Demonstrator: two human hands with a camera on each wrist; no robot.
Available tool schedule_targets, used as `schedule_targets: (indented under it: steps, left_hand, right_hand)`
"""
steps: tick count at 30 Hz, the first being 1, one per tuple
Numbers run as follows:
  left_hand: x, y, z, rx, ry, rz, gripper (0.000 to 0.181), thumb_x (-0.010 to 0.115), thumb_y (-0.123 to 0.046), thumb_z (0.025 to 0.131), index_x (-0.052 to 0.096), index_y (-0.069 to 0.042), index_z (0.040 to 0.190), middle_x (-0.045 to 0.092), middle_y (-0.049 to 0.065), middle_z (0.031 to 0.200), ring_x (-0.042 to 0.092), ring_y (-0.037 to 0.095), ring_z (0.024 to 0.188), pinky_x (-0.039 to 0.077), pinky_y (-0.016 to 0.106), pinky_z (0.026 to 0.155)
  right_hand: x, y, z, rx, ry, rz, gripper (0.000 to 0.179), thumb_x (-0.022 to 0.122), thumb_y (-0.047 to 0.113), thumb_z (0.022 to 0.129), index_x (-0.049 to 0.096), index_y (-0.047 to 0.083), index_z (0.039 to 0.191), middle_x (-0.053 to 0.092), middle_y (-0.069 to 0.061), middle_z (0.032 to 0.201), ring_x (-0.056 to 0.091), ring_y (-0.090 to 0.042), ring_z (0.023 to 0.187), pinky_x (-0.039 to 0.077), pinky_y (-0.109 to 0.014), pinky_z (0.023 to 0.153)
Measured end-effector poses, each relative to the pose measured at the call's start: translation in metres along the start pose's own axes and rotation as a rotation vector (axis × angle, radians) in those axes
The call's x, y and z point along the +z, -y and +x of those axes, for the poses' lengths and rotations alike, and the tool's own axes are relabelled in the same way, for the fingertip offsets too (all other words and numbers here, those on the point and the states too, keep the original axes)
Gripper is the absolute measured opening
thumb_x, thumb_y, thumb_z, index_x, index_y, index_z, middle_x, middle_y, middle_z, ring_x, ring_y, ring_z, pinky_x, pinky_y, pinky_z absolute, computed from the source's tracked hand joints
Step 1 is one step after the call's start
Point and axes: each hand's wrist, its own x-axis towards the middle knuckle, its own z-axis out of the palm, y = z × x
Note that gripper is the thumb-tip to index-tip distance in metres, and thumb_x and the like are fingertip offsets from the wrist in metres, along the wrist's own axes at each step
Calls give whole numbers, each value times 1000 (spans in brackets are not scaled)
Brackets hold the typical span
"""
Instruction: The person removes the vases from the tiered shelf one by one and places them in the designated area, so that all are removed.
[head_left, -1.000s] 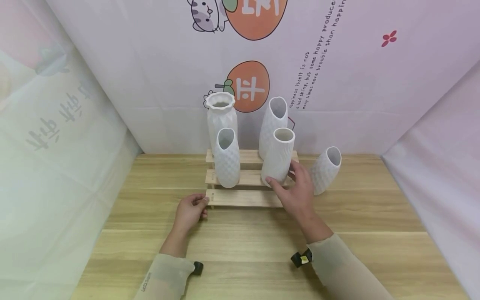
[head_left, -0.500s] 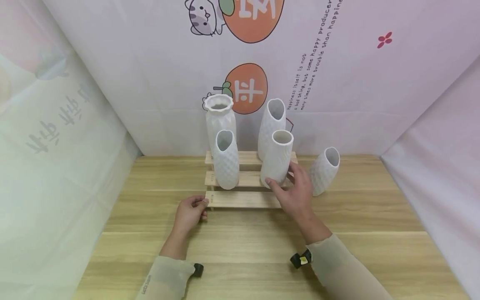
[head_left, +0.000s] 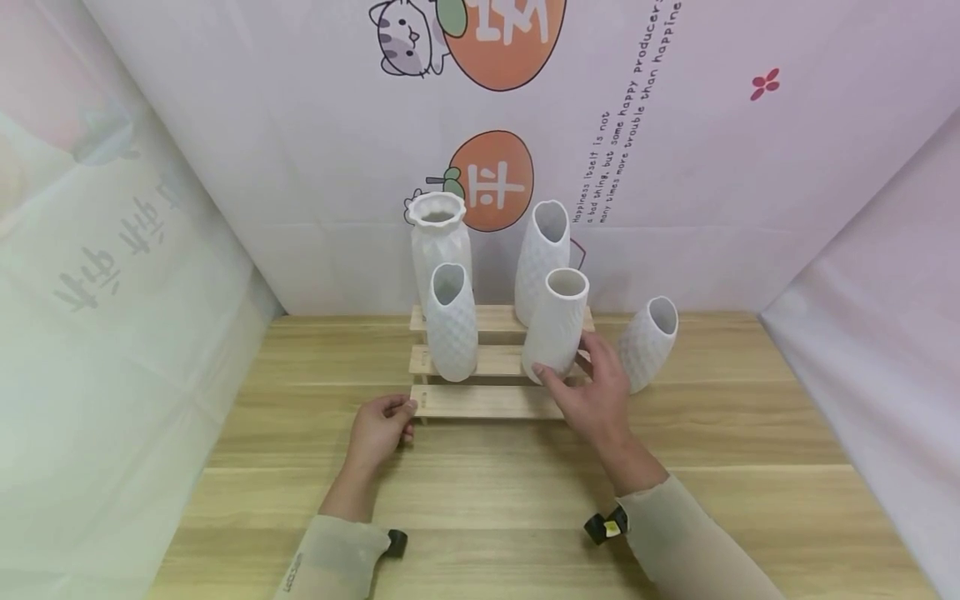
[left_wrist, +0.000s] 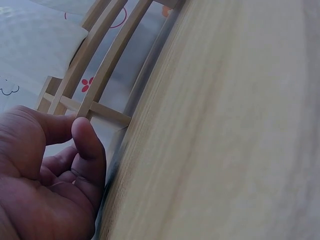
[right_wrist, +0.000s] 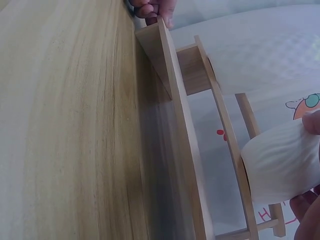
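On the middle step of a three-step wooden stand [head_left: 487, 402], my right hand [head_left: 597, 398] grips a white vase [head_left: 553, 329] low down, thumb in front and fingers at its right side. The right wrist view shows the rippled base of this vase [right_wrist: 277, 162] at the middle slat. My left hand [head_left: 377, 431] pinches the front left corner of the lowest step; thumb and index fingertips [left_wrist: 86, 134] meet there in the left wrist view. To the left on the middle step is a dimpled white vase [head_left: 453, 333].
A frilled-rim vase [head_left: 442, 250] and a slant-mouthed vase [head_left: 542, 267] occupy the top step. Another slant-mouthed vase [head_left: 647, 348] stands on the table [head_left: 480, 500] right of the stand, close to my right hand. A printed cloth [head_left: 337, 167] hangs behind.
The vase in my right hand has shifted slightly toward me on the middle step, the hand moving along with it. My left hand keeps its hold. The head view has tilted a little.
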Motion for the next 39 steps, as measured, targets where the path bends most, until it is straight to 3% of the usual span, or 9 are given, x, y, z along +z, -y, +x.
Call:
schedule_targets:
  steps: [7,14,21,30,35,39]
  left_hand:
    - [0,1,0,6,7,-7,36,70,-22,101,67,3,127,72,13,94,69,21,70,64,32,63]
    - [0,-1,0,8,6,-5,36,69,-22,102,67,3,128,71,13,95,69,21,69,64,31,63]
    - [0,-2,0,12,8,-18,37,69,-22,102,66,4,128,71,14,96,69,22,70,64,31,63]
    - [1,1,-1,3,10,-18,36,69,-22,102,66,3,128,71,14,96,69,22,71,64,32,63]
    - [0,2,-1,-3,1,-24,36,69,-22,102,67,3,127,71,14,96,69,22,70,64,32,63]
    - [0,2,-1,1,4,-27,35,69,-22,102,67,3,127,71,14,96,69,22,70,64,31,62]
  right_hand:
    - [-5,-1,-3,13,-1,-6,63,96,18,74,66,6,129,64,-11,123,62,-22,113,63,-47,90]
    - [-9,0,-6,-7,-32,-2,70,97,12,72,65,4,134,65,-14,125,63,-28,112,63,-49,87]
    - [-14,2,-9,28,-28,-14,70,97,15,73,65,5,134,63,-14,126,61,-27,114,63,-50,89]
    - [-19,5,-13,8,-37,36,72,99,8,69,66,5,133,65,-11,127,63,-27,115,63,-41,90]
    - [-21,5,-15,12,-35,26,70,97,9,70,66,7,134,65,-7,130,63,-25,118,60,-28,93]
    - [-24,3,-18,15,-41,13,71,97,10,72,66,7,135,65,-8,131,63,-24,119,59,-25,94]
